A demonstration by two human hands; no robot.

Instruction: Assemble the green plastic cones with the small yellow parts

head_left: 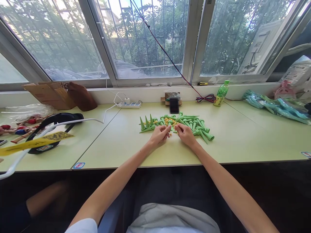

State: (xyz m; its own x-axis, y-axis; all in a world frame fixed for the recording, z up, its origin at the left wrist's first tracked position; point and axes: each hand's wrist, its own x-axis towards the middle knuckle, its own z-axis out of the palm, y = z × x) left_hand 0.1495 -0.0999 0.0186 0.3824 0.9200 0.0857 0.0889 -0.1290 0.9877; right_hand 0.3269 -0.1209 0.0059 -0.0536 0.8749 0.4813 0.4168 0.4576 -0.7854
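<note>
On the left, at the near edge, I wear a short white sleeve; pale grey, wrinkled cloth covers my front. My forearms and hands are bare.

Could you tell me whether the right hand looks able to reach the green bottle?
Probably yes, with a stretch: between the right hand and the bottle lie only low green cones and bare tabletop.

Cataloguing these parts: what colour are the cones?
The cones are green, clearest in the head view.
</note>
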